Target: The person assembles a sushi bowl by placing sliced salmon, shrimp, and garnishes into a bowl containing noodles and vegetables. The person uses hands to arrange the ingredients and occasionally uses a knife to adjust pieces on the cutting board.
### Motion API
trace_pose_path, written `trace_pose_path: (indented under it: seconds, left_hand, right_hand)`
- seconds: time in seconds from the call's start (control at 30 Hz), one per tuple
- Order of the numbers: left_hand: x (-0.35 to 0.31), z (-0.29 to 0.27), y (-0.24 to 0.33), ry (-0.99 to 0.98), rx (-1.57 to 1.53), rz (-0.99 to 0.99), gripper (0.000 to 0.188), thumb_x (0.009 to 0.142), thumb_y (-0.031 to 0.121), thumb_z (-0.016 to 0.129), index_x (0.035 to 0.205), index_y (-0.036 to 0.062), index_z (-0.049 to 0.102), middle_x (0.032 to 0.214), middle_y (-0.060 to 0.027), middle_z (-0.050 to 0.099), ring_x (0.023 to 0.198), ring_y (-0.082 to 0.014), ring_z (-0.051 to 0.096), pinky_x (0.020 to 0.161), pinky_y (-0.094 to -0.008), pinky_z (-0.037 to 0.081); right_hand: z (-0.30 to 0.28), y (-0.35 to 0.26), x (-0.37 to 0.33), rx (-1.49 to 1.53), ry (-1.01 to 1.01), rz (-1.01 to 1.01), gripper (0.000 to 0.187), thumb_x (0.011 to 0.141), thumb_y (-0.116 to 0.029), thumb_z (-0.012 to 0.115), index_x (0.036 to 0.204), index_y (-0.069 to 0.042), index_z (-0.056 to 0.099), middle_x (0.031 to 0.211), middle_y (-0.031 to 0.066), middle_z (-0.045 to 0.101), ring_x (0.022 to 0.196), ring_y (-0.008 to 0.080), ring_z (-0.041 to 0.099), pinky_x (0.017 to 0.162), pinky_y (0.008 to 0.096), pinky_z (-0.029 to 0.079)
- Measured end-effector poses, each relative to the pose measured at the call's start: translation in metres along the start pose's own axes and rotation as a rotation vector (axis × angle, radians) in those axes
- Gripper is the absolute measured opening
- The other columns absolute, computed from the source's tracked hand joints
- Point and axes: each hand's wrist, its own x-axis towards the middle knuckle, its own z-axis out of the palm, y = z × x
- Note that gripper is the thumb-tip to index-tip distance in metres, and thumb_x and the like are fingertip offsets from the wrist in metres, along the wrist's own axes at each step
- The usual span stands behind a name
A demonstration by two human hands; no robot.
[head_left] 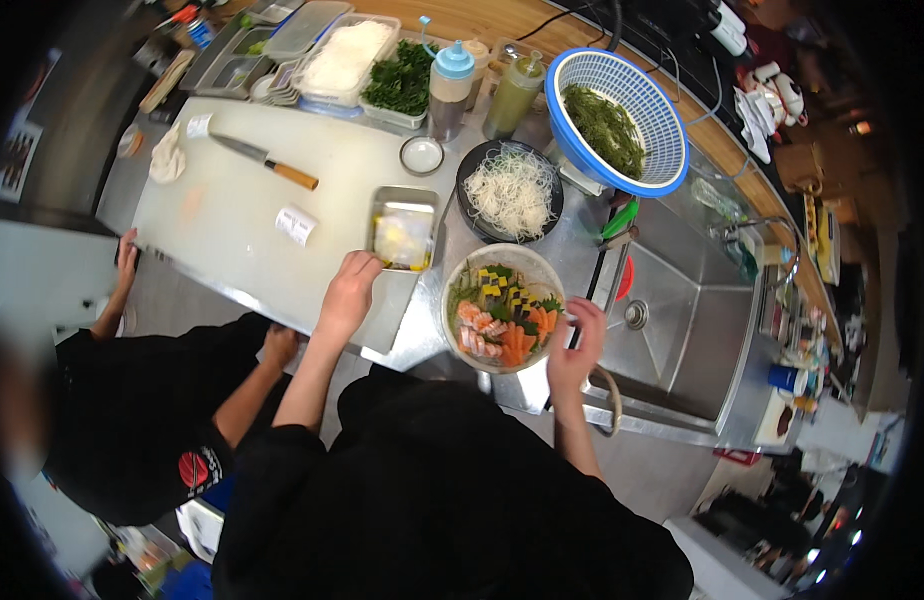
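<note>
My left hand [350,290] is at the near left corner of a small metal tray [437,215], its fingers closed together. Whatever they hold is too small to make out. Inside the tray lie a whitish, translucent piece [404,235] and some yellow bits. My right hand [577,352] is beside the right rim of a round pale bowl [448,325], fingers curved and apart, with nothing visible in it. Orange and pink fish slices [482,330], yellow-and-dark cubes [494,284] and green leaves fill the bowl.
On the white cutting board [242,210] lie a knife [267,160] and a paper label roll [296,226]. Beyond the bowl stand a black bowl of white shreds [510,192] and a blue colander [562,115] of seaweed. A sink [682,310] is rightward; a co-worker [152,410] stands at left.
</note>
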Motion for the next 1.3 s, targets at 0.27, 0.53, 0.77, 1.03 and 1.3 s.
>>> trace_pose_path:
  seconds: [0.27, 0.53, 0.77, 1.03, 1.3]
  left_hand:
    - [-0.022, -0.002, 0.047, 0.03, 0.155, -0.083, 0.031, 0.084, -0.003, 0.059, 0.114, 0.0039, 0.062, 0.118, -0.0141, 0.062, 0.105, -0.0338, 0.061, 0.09, -0.0421, 0.051]
    - [-0.088, 0.012, 0.111, 0.134, -0.35, -0.447, 0.027, 0.085, -0.003, 0.065, 0.11, 0.004, 0.065, 0.111, -0.0168, 0.061, 0.098, -0.0359, 0.064, 0.084, -0.042, 0.053]
    - [-0.1, -0.021, 0.079, 0.093, -0.37, -0.532, 0.025, 0.087, 0.002, 0.066, 0.112, 0.0052, 0.066, 0.104, -0.0148, 0.062, 0.088, -0.0324, 0.065, 0.076, -0.0399, 0.053]
    - [-0.054, -0.005, 0.045, 0.222, -0.471, -0.528, 0.026, 0.09, 0.002, 0.065, 0.115, 0.0067, 0.066, 0.094, -0.0096, 0.062, 0.068, -0.0191, 0.055, 0.063, -0.0312, 0.047]
    - [-0.05, 0.005, 0.027, 0.169, -0.511, -0.48, 0.025, 0.09, 0.004, 0.065, 0.114, 0.0099, 0.067, 0.088, -0.0057, 0.058, 0.062, -0.0163, 0.05, 0.059, -0.0308, 0.044]
  right_hand:
    - [0.081, -0.02, 0.023, 0.16, -0.508, -0.187, 0.015, 0.088, -0.001, 0.063, 0.102, 0.0, 0.067, 0.096, 0.0144, 0.068, 0.089, 0.0309, 0.067, 0.08, 0.037, 0.053]
    - [0.213, -0.016, 0.056, -0.508, -0.648, -0.53, 0.012, 0.088, -0.014, 0.064, 0.089, -0.005, 0.072, 0.092, 0.0153, 0.07, 0.086, 0.0336, 0.07, 0.075, 0.0466, 0.057]
    - [0.185, -0.026, 0.083, -0.269, -0.688, -0.07, 0.015, 0.086, -0.013, 0.061, 0.09, -0.009, 0.075, 0.093, 0.0187, 0.072, 0.084, 0.0397, 0.069, 0.076, 0.0478, 0.056]
    - [0.191, -0.054, 0.059, -0.093, -0.448, 0.026, 0.012, 0.087, -0.011, 0.064, 0.093, -0.006, 0.074, 0.092, 0.0179, 0.073, 0.081, 0.0367, 0.07, 0.074, 0.0439, 0.055]
    - [0.202, -0.045, 0.049, -0.346, -0.724, -0.078, 0.013, 0.084, -0.014, 0.067, 0.093, -0.007, 0.074, 0.086, 0.0164, 0.073, 0.082, 0.0356, 0.07, 0.074, 0.0456, 0.055]
